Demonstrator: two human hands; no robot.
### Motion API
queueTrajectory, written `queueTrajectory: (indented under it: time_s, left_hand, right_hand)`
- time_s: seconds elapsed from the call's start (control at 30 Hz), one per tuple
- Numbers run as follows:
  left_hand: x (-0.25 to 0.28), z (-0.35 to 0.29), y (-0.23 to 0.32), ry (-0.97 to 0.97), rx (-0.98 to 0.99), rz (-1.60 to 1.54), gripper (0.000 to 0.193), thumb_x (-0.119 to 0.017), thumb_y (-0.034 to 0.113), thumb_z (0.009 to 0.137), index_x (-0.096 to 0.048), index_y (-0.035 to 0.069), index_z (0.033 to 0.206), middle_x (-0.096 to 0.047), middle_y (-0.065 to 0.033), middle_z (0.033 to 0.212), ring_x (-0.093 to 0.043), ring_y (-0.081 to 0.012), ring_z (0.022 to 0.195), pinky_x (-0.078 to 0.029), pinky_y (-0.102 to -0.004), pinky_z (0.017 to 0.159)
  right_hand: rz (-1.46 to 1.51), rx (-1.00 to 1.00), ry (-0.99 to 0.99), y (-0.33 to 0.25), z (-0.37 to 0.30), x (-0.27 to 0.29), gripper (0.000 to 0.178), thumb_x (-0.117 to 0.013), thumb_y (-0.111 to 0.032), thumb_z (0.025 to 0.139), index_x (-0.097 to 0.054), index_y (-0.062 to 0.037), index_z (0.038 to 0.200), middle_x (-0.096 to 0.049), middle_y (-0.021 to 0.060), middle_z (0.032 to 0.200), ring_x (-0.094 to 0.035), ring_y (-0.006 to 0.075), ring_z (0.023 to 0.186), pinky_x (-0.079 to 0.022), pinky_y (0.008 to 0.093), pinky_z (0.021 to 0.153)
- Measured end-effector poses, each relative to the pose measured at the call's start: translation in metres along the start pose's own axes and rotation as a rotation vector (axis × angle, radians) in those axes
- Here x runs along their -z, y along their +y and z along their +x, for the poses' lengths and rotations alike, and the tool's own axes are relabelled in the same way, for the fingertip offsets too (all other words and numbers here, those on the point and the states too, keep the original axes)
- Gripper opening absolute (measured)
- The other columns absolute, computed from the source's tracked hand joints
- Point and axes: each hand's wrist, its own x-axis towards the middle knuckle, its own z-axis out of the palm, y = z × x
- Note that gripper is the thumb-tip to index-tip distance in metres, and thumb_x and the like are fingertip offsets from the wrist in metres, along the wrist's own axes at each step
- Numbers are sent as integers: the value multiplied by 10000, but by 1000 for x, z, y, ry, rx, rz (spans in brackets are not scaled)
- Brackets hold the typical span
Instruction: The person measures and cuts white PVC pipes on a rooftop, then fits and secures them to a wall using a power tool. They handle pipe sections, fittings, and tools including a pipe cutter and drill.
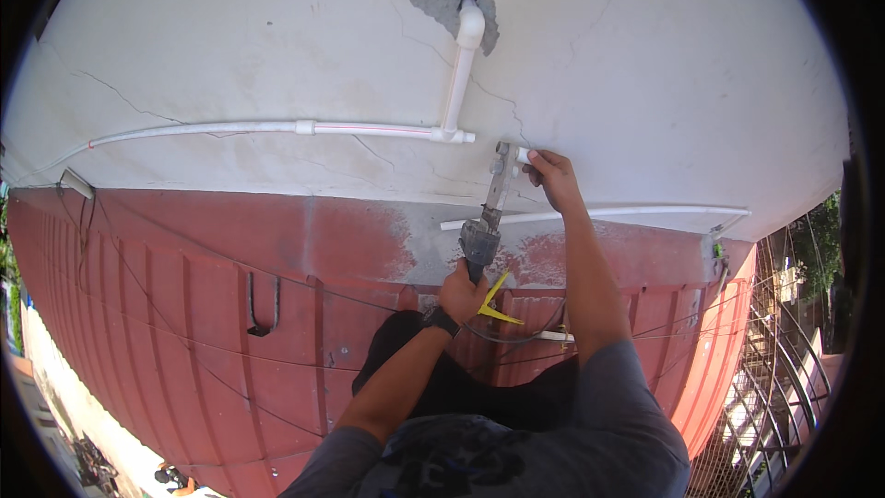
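My left hand (461,293) is wrapped round the black handle of a pipe fusion welder (480,242), whose metal heating plate points up toward the wall. At the plate's upper end, my right hand (555,180) pinches a short white plastic pipe fitting (524,156) against the right side of the heating die. Whether the fitting sits over the die cannot be made out. Just left of the plate, a white tee (447,135) on the wall pipe ends in a short open stub. A yellow V-shaped piece (499,302) lies beside my left hand.
From the tee, a white pipe (369,129) runs left along the cracked wall; an upright one (458,83) rises to an elbow (471,23) at a broken patch. Another white pipe (636,211) lies along the red metal roof's (221,314) top edge. Cables cross the roof.
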Motion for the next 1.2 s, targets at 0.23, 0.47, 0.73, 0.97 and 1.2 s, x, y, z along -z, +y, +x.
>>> queueTrajectory:
  time_s: [0.23, 0.47, 0.73, 0.97, 1.2]
  left_hand:
    - [7, -54, 0, 62, 70, -42, 348, -685, 278, 898, -545, -3, 1050, -675, -257, 757, -665, -475, 712, -523, -540, 619]
    - [39, -71, 9, 347, 103, -264, 337, -697, 223, 925, -549, -32, 1088, -689, -214, 753, -701, -384, 666, -524, -433, 599]
    - [78, -7, -50, 827, 299, -50, 568, -627, 270, 984, -417, -135, 1323, -630, -346, 1136, -637, -478, 1060, -487, -511, 895]
    - [99, 65, -125, 952, 630, 80, 635, -596, 187, 973, -314, -188, 1402, -507, -391, 1283, -558, -500, 1177, -464, -509, 993]
    - [97, 69, -131, 707, 735, 321, 849, -730, 326, 899, -293, -128, 1468, -490, -338, 1257, -546, -485, 1144, -483, -512, 966]
  right_hand:
    - [-117, 192, -192, -33, -42, -33, 326, -731, -178, 924, -690, 10, 1187, -675, 47, 855, -582, 103, 753, -464, 260, 682]
    - [-185, 79, -330, -45, -28, -68, 302, -670, -261, 975, -718, 22, 1068, -670, 41, 823, -570, 94, 724, -452, 254, 691]
    - [-298, 82, -147, -45, -11, -56, 397, -750, -335, 914, -720, 27, 1075, -668, 36, 797, -548, 90, 668, -440, 256, 604]
    - [-297, 189, -23, -52, -19, -56, 384, -778, -247, 894, -706, 29, 1150, -682, 45, 821, -588, 95, 712, -483, 256, 640]
    - [-109, 117, -4, -36, -8, -56, 376, -744, -199, 921, -693, 36, 1209, -711, 77, 850, -647, 120, 760, -518, 267, 687]
